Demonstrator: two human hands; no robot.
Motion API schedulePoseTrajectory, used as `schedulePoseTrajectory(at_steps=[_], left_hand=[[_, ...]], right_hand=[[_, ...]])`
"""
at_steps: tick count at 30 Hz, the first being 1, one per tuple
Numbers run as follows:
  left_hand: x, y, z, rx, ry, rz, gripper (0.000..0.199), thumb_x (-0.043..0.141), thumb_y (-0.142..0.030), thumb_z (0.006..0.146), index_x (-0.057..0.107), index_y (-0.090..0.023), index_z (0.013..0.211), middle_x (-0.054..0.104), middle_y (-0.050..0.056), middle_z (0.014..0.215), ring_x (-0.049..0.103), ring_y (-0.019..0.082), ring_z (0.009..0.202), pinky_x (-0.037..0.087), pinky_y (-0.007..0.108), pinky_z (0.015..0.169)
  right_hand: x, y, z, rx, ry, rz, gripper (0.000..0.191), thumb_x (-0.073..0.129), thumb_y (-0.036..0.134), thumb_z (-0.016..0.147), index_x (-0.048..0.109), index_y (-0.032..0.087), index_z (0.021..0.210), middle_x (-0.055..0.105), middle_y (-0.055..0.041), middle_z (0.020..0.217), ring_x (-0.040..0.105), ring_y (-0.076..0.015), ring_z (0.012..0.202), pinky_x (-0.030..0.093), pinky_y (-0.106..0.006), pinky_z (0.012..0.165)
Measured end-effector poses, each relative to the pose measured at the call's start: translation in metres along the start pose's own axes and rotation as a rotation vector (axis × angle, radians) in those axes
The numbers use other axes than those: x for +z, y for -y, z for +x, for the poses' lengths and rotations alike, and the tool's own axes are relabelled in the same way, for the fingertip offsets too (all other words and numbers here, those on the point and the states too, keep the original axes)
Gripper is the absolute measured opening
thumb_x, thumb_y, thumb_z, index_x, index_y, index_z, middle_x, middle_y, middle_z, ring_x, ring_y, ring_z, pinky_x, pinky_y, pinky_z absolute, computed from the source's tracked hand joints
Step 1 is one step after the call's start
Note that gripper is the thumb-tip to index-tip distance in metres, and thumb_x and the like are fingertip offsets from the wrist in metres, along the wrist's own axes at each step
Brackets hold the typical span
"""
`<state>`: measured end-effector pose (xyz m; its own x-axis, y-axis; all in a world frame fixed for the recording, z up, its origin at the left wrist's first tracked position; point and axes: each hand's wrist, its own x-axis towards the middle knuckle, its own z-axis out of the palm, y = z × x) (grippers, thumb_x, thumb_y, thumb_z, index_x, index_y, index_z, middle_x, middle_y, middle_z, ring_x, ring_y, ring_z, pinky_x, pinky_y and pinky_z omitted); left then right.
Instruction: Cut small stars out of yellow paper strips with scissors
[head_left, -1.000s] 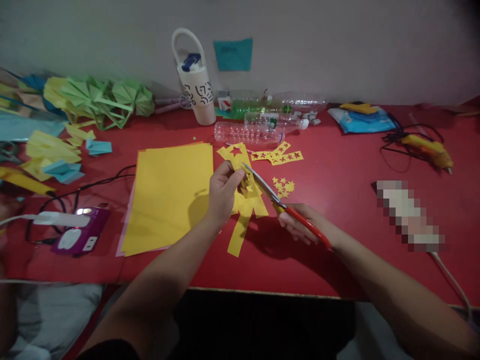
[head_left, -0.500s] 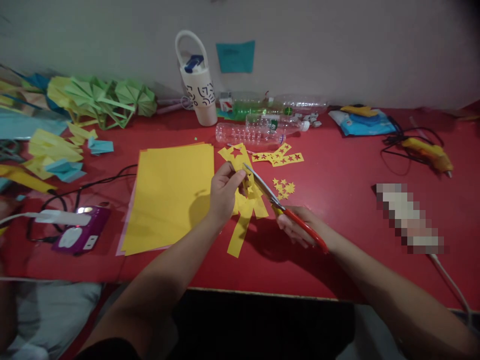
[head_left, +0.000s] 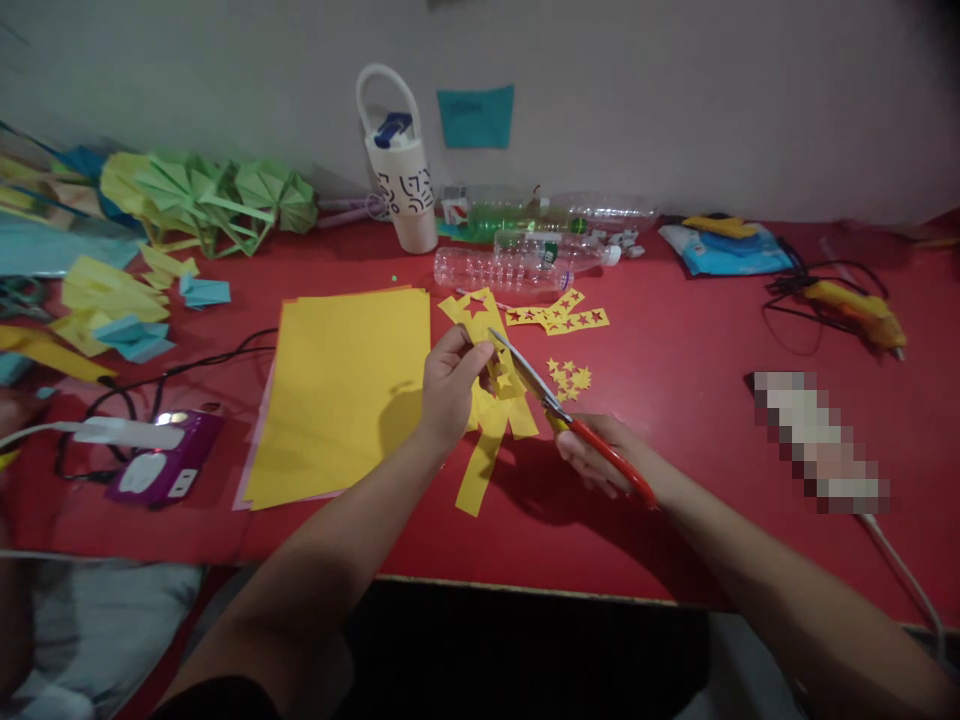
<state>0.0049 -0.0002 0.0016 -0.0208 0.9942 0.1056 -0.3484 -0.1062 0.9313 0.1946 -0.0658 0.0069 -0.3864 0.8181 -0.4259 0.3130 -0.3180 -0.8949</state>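
1. Red surface (head_left: 690, 335), below both hands' fingers.
2. Yellow paper (head_left: 480, 328), pinched by left fingers (head_left: 474, 364), the nearer; extends beyond them.
3. Scissors (head_left: 546, 394), clamped in right fingers (head_left: 589, 472); long axis slanting forward-left, tips at paper.

Wearer's two hands (head_left: 450, 390), one pair of red-handled scissors (head_left: 579, 426)

One white tumbler (head_left: 403, 190), one purple socket block (head_left: 196, 445) and one blue packet (head_left: 742, 256) join at least four plastic bottles (head_left: 501, 270); yellow stars (head_left: 580, 379) overlap too closely to count.
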Motion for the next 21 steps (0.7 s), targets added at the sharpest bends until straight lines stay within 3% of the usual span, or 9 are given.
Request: schedulePoseTrajectory(at_steps=[7,14,21], left_hand=[[0.000,0.000,0.000,0.006,0.009,0.011,0.020,0.070,-0.029,0.068,0.053,-0.019,0.067,0.054,-0.004,0.060,0.047,0.005,0.046,0.037,0.016,0.038],[-0.009,-0.006,0.009,0.076,-0.008,0.050,0.025,0.067,-0.026,0.070,0.047,-0.019,0.057,0.043,-0.007,0.050,0.045,0.004,0.042,0.042,0.018,0.043],[-0.006,-0.006,0.007,0.062,0.007,0.047,0.014,0.067,-0.026,0.068,0.056,-0.020,0.063,0.055,-0.006,0.047,0.048,0.005,0.039,0.041,0.018,0.040]], right_hand=[[-0.001,0.000,0.000,-0.021,0.013,0.005,0.044,0.058,0.061,0.083,0.044,0.023,0.065,0.036,0.0122,0.036,0.036,-0.0062,0.028,0.030,-0.019,0.031],[-0.009,-0.005,0.001,-0.024,0.045,-0.029,0.052,0.058,0.070,0.080,0.044,0.023,0.064,0.038,0.0109,0.038,0.037,-0.0056,0.031,0.039,-0.021,0.038],[-0.014,-0.010,0.003,-0.092,0.097,-0.025,0.054,0.055,0.074,0.081,0.048,0.022,0.070,0.038,0.0117,0.042,0.036,-0.0051,0.030,0.039,-0.020,0.035]])
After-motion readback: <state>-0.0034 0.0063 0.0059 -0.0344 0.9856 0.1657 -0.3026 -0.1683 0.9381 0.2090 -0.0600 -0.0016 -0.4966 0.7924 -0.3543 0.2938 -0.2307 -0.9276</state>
